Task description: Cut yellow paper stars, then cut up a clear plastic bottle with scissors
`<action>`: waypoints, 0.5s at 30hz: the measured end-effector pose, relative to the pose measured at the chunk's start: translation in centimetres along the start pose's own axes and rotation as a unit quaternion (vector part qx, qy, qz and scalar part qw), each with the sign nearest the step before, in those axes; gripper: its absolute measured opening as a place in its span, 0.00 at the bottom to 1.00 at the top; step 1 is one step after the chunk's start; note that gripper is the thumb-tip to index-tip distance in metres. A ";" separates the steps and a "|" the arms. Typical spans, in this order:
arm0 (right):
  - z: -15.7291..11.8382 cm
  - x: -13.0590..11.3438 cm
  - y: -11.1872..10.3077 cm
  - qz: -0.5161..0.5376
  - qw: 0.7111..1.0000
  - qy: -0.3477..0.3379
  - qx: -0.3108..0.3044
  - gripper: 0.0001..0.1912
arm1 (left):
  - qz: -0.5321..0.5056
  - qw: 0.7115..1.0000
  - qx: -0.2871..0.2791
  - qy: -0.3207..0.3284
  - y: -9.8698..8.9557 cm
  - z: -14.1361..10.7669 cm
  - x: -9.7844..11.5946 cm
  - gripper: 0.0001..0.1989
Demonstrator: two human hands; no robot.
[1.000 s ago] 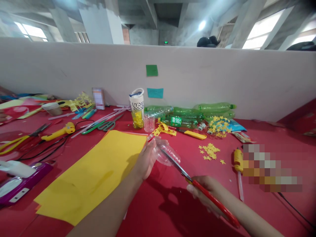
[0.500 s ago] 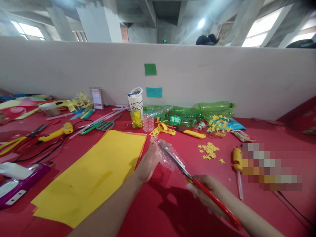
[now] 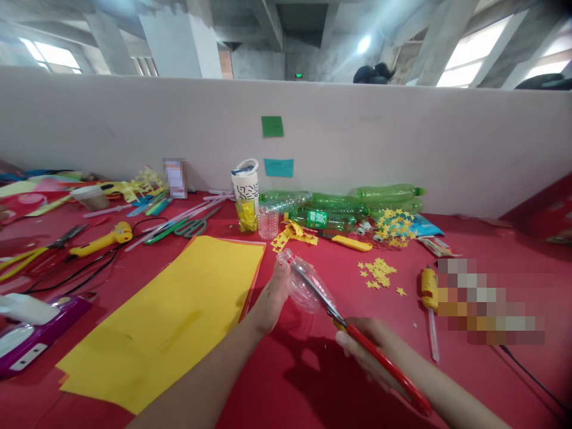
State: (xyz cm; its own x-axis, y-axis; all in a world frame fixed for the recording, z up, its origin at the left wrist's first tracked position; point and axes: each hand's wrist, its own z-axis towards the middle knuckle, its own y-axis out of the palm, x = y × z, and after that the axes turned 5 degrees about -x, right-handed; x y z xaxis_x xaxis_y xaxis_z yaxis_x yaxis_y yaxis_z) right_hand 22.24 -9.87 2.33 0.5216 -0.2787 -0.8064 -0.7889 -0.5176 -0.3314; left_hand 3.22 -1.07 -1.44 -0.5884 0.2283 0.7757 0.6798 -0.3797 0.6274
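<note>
My left hand (image 3: 273, 298) grips a clear plastic bottle piece (image 3: 308, 287) by its neck end, which points up and to the left. In my right hand (image 3: 373, 348) are red-handled scissors (image 3: 384, 363). Their blades reach up and left to the bottle piece and look nearly closed; whether they lie inside the plastic or against it I cannot tell. Both hands are raised over the red table (image 3: 263, 387). Left of my left hand lie yellow sheets of paper (image 3: 179, 316). Small yellow stars (image 3: 379, 273) are scattered beyond the scissors.
Green bottles (image 3: 339, 205) lie along the white partition (image 3: 201, 131), beside a patterned cup (image 3: 245, 190) and a yellow-handled cutter (image 3: 352, 242). Yellow glue guns lie at right (image 3: 429, 289) and left (image 3: 102, 239). A purple power strip (image 3: 49, 333) sits at the left front.
The bottle piece has turned slightly, with its neck shifted a little right and down. The scissors stay against it, their handles moving slightly left.
</note>
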 end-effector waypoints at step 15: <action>-0.1 -0.8 0.2 -0.026 0.999 0.035 0.029 0.26 | 0.023 1.000 -0.015 -0.013 -0.1 0.1 -0.3 0.26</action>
State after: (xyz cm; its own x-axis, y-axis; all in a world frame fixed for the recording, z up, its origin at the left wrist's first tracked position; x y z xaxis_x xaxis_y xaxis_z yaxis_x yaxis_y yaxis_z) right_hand 21.70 -9.78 2.94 0.5822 -0.3095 -0.7518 -0.7764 -0.4860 -0.4012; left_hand 3.40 -1.03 -1.75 -0.5440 0.2331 0.8060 0.6926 -0.4175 0.5882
